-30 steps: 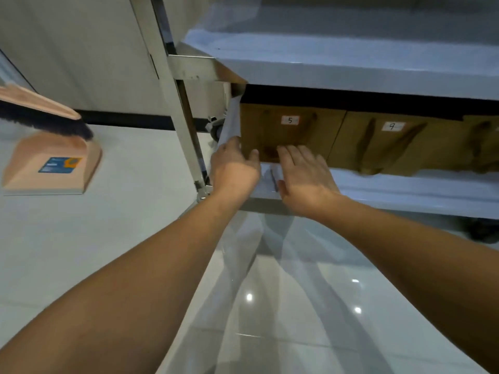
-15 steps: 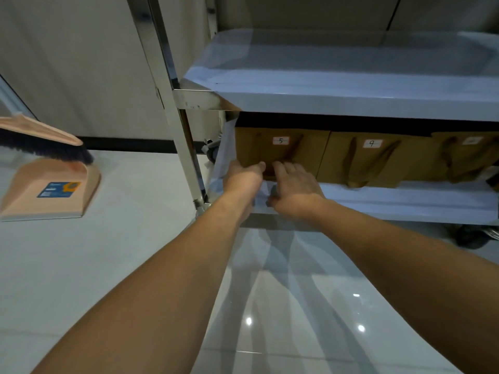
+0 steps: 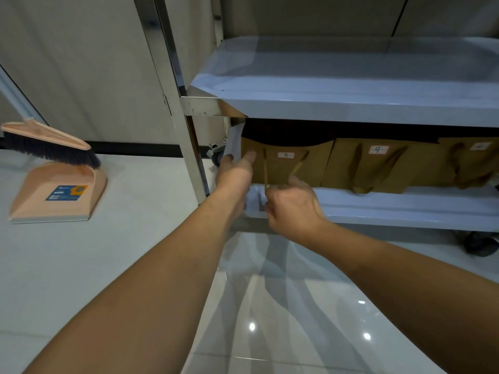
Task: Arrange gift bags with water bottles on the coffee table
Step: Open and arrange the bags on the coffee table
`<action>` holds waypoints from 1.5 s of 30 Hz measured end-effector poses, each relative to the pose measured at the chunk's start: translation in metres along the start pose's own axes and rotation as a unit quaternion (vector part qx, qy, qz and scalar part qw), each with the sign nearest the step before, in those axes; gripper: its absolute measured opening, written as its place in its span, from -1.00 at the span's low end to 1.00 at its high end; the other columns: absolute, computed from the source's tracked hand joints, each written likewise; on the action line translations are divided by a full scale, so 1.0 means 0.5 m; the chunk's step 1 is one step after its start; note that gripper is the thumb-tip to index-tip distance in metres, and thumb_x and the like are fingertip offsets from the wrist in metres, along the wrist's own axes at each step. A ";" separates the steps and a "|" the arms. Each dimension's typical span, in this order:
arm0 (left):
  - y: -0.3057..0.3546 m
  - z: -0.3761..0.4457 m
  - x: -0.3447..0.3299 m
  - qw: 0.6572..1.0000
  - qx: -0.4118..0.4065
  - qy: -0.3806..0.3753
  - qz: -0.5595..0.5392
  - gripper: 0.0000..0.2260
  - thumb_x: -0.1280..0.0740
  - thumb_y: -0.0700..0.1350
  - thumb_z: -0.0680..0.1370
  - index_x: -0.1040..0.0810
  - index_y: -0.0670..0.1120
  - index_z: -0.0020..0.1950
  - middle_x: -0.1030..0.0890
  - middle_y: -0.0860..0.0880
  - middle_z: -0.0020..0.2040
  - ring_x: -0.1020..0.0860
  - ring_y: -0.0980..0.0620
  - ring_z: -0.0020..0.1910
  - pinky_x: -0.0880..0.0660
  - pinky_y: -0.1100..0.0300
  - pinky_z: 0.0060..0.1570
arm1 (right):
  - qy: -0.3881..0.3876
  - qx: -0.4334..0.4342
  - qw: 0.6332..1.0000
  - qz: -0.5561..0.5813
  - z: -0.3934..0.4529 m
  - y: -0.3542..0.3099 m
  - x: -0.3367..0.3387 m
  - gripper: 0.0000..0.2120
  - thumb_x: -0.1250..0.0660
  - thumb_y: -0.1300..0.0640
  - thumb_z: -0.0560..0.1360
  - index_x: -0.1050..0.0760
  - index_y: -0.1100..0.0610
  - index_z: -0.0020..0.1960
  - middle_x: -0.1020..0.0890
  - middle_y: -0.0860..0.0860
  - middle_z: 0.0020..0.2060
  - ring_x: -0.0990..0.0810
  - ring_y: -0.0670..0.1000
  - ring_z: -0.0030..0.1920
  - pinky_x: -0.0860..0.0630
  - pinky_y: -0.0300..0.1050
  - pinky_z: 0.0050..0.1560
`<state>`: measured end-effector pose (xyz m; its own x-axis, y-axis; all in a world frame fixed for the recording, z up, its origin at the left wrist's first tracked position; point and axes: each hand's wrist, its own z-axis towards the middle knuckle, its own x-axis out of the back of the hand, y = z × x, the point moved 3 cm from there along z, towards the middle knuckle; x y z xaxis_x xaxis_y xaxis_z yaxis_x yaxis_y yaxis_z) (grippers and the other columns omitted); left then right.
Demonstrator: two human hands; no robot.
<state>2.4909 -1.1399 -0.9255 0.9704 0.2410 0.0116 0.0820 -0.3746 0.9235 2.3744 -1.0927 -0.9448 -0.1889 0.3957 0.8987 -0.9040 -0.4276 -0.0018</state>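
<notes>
Labels first: brown gift bag (image 3: 286, 168) carries a white tag reading "5" (image 3: 286, 155); the next bag (image 3: 378, 168) to its right is tagged "9" (image 3: 378, 149); a third bag (image 3: 472, 166) at the right edge has a tag too blurred to read and is cut off by the frame; blue sticker (image 3: 66, 192) on the dustpan (image 3: 56, 193) has print too small to make out.

All three bags stand side by side on the lower shelf (image 3: 405, 209) of a metal rack (image 3: 172, 98); bag tops are hidden in shadow under the upper shelf (image 3: 351, 90).

Right hand (image 3: 293, 209) has fingers curled, pinching the cord handle (image 3: 265, 171) of bag "5", which runs taut down to the fist; fingertips hidden behind the knuckles.

Left hand (image 3: 235, 174) is fairly wide, fingers extended, touching the bag's upper left corner; whether the thumb grips the edge, can't tell.

Brush (image 3: 48, 147) rests over the dustpan on the floor (image 3: 108, 252), left of the rack; a caster (image 3: 216, 155) is partly hidden behind the post.
</notes>
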 end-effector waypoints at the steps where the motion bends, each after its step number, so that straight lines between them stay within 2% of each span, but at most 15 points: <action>1: 0.002 0.001 -0.001 1.000 0.001 0.004 -0.017 -0.42 -0.33 0.11 0.61 -0.23 0.03 0.58 -0.40 -0.08 0.48 -0.40 -0.18 0.40 -0.45 -0.18 0.33 | 0.038 0.026 0.999 0.001 -0.005 -0.002 0.006 -0.76 -0.56 0.24 0.13 -0.48 0.11 -0.45 -0.46 0.01 -0.59 -0.47 0.10 -0.45 -0.36 -0.20 -0.38; 5: 0.003 -0.001 -0.019 0.999 0.009 0.009 -0.032 -0.47 -0.38 0.17 0.56 -0.36 0.08 0.48 -0.53 -0.05 0.34 -0.49 -0.13 0.28 -0.52 -0.11 0.25 | 0.149 0.106 0.982 0.042 -0.021 0.014 0.039 -0.82 -0.22 0.19 0.32 -0.37 0.12 -0.46 -0.42 0.03 -0.57 -0.28 0.05 -0.48 -0.19 -0.24 -0.48; 9: -0.004 0.003 -0.028 0.999 0.004 0.034 -0.030 -0.92 -0.33 -0.03 0.60 -0.53 0.11 0.08 -0.63 -0.09 0.08 -0.62 -0.12 0.07 -0.62 -0.09 0.10 | 0.204 0.217 0.953 0.056 -0.047 0.005 0.060 -0.79 -0.32 0.28 0.30 -0.36 0.13 -0.45 -0.39 0.06 -0.52 -0.16 0.01 -0.41 -0.15 -0.18 -0.43; 10: -0.007 0.004 -0.025 0.998 0.004 0.051 -0.026 -0.90 -0.30 -0.11 0.61 -0.53 0.09 0.06 -0.63 -0.10 0.07 -0.62 -0.12 0.04 -0.63 -0.07 0.07 | 0.208 0.226 0.950 0.060 -0.051 -0.001 0.065 -0.79 -0.34 0.29 0.31 -0.38 0.14 -0.44 -0.39 0.06 -0.51 -0.17 0.02 -0.41 -0.17 -0.17 -0.44; 12: -0.013 0.011 -0.017 0.996 -0.001 0.087 -0.007 -0.84 -0.27 -0.18 0.61 -0.55 0.06 0.09 -0.63 -0.09 0.08 -0.62 -0.11 0.02 -0.62 -0.06 0.09 | 0.221 0.211 0.949 0.071 -0.049 -0.005 0.078 -0.78 -0.39 0.27 0.38 -0.44 0.15 -0.39 -0.43 0.07 -0.47 -0.24 0.03 -0.42 -0.23 -0.13 -0.46; 15: -0.019 0.003 -0.010 0.995 0.007 0.095 -0.006 -0.84 -0.31 -0.17 0.59 -0.55 0.02 0.14 -0.64 -0.04 0.05 -0.62 -0.09 0.04 -0.59 -0.04 0.12 | 0.234 0.121 0.963 0.052 -0.028 0.013 0.094 -0.78 -0.44 0.14 0.50 -0.52 0.16 -0.29 -0.51 0.09 -0.33 -0.39 0.07 -0.34 -0.26 -0.13 -0.39; 20: -0.025 -0.008 -0.007 0.995 0.014 0.100 0.007 -0.81 -0.28 -0.21 0.60 -0.49 0.04 0.15 -0.61 -0.04 0.09 -0.59 -0.11 0.09 -0.58 -0.07 0.15 | 0.089 -0.014 0.993 -0.078 -0.007 0.046 0.069 -0.71 -0.40 -0.12 0.52 -0.61 0.12 -0.01 -0.64 0.10 -0.06 -0.56 0.15 -0.05 -0.50 -0.03 -0.22; 24: -0.040 -0.012 -0.005 0.994 0.012 0.102 0.020 -0.75 -0.24 -0.28 0.61 -0.38 0.07 0.11 -0.55 -0.10 0.16 -0.56 -0.16 0.12 -0.58 -0.10 0.16 | -0.103 -0.121 0.987 0.002 0.003 0.062 0.030 -0.37 -0.25 -0.35 0.51 -0.37 0.05 0.40 -0.56 0.04 0.21 -0.54 0.14 0.16 -0.51 -0.01 0.01; 27: -0.052 -0.013 -0.003 0.994 0.008 0.103 0.027 -0.70 -0.22 -0.33 0.59 -0.35 0.09 0.10 -0.51 -0.08 0.10 -0.55 -0.16 0.12 -0.59 -0.10 0.15 | -0.186 -0.184 0.964 0.054 0.023 0.078 0.019 -0.44 -0.35 -0.35 0.46 -0.39 -0.03 0.29 -0.58 0.03 0.14 -0.56 0.16 0.15 -0.51 0.00 0.03; 30: -0.061 -0.018 -0.003 0.995 0.007 0.099 0.013 -0.69 -0.18 -0.33 0.61 -0.35 0.11 0.09 -0.49 -0.05 0.09 -0.51 -0.11 0.08 -0.58 0.00 0.13 | -0.187 -0.204 0.961 0.027 0.043 0.080 0.031 -0.76 -0.38 -0.06 0.54 -0.43 -0.06 0.15 -0.61 0.04 0.03 -0.57 0.16 0.08 -0.51 -0.01 -0.03; 33: -0.065 -0.029 -0.006 0.996 -0.004 0.089 0.021 -0.71 -0.19 -0.31 0.62 -0.35 0.10 0.12 -0.48 -0.04 0.08 -0.48 -0.08 0.03 -0.47 0.11 -0.02 | -0.204 -0.238 0.949 0.024 0.041 0.078 0.030 -0.87 -0.29 0.02 0.62 -0.54 0.00 0.13 -0.61 0.04 -0.04 -0.57 0.14 0.06 -0.55 0.02 0.02; 36: -0.070 -0.042 0.000 0.996 0.001 0.090 0.025 -0.68 -0.22 -0.31 0.60 -0.37 0.14 0.13 -0.53 -0.07 0.12 -0.52 -0.07 0.02 -0.50 0.10 -0.09 | -0.094 -0.148 0.984 0.011 0.002 0.059 0.036 -0.82 -0.32 0.02 0.58 -0.65 0.08 0.03 -0.62 0.07 -0.03 -0.53 0.15 0.08 -0.50 0.00 0.04; 40: -0.058 -0.087 0.013 0.993 0.054 0.108 -0.002 -0.73 -0.20 -0.28 0.58 -0.47 0.12 -0.06 -0.61 -0.04 0.07 -0.59 -0.12 0.07 -0.61 -0.10 0.11 | 0.069 0.022 0.994 0.080 -0.074 0.014 0.100 -0.84 -0.40 0.10 0.43 -0.63 0.18 -0.24 -0.58 0.10 -0.22 -0.52 0.16 -0.07 -0.40 0.02 -0.08; 42: -0.033 -0.130 0.023 0.989 0.095 0.117 -0.003 -0.79 -0.24 -0.22 0.55 -0.47 0.11 -0.13 -0.62 -0.07 0.06 -0.61 -0.16 0.06 -0.61 -0.13 0.10 | 0.116 0.036 0.979 0.162 -0.088 -0.018 0.164 -0.86 -0.41 0.19 0.38 -0.56 0.21 -0.33 -0.58 0.10 -0.32 -0.55 0.15 -0.15 -0.40 0.01 -0.06; 45: 0.022 -0.202 0.041 0.980 0.157 0.125 -0.001 -0.86 -0.34 -0.18 0.53 -0.50 0.04 0.00 -0.64 -0.10 0.06 -0.64 -0.18 0.02 -0.62 -0.15 0.07 | 0.126 -0.021 0.969 0.213 -0.059 -0.042 0.282 -0.78 -0.35 0.21 0.38 -0.39 0.14 -0.41 -0.43 0.03 -0.47 -0.39 0.05 -0.36 -0.37 -0.09 -0.04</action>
<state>2.4887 -1.0486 -0.8762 0.8876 0.4392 0.1389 0.1881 -0.6207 0.7612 2.3554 -1.0038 -0.8312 -0.6309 0.3787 0.6772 -0.7376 -0.5635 -0.3720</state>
